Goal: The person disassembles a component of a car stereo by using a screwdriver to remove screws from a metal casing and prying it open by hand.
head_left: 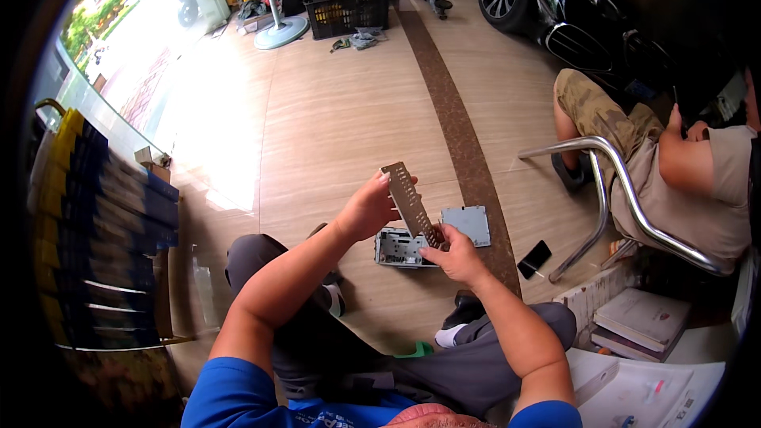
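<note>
A long, narrow metal panel with rows of slots (412, 208) is held up at a slant between my two hands. My left hand (367, 206) grips its upper end, with the thumb near the top edge. Around its lower end close the thumb and fingers of my right hand (457, 254). Under the panel, on the floor, stands an open grey metal casing (399, 249), partly hidden by the panel and my right hand. Just right of the casing lies a flat grey metal plate (468, 224).
A black phone (534, 259) lies on the floor to the right. Beyond it, a person (682, 158) sits on a chrome-framed chair (626, 182). A blue and yellow rack (107, 230) stands at left. Farther off are a black crate (347, 12), a fan base (281, 33) and a car (571, 20).
</note>
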`<state>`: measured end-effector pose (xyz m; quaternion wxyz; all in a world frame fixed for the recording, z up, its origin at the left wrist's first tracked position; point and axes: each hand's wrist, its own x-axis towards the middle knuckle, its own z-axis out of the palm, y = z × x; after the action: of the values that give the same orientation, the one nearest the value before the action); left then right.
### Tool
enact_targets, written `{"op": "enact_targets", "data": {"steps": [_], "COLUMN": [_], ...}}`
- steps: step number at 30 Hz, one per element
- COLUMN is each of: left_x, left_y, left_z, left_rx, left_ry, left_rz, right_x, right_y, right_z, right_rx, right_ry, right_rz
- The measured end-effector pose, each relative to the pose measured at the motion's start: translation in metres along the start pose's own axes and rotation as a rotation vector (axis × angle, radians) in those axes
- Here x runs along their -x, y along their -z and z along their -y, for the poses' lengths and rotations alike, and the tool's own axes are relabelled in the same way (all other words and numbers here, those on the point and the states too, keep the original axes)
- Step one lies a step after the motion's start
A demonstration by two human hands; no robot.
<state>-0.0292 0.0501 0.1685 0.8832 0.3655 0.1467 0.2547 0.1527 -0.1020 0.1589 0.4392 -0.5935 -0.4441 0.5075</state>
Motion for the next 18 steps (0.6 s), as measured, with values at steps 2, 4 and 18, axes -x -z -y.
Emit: {"op": "enact_targets", "data": {"steps": [2, 4, 18], "left_x": [0.001, -0.001, 0.002], "left_y": [0.001, 0.001, -0.005], "left_z": [0.000, 0.000, 0.000], "left_rx": [0.042, 0.057, 0.051], "left_ry": [-0.019, -0.009, 0.010], "left_rz": [-0.018, -0.016, -0.046], "right_x": [-0.001, -0.002, 0.003], "right_y": [0.000, -0.001, -0.003], "right_z": [-0.005, -0.010, -0.001], "right_rx": [0.010, 0.002, 0.024], "right_ry": [0.012, 0.058, -0.014], "right_rz": [-0.001, -0.026, -0.035]}}
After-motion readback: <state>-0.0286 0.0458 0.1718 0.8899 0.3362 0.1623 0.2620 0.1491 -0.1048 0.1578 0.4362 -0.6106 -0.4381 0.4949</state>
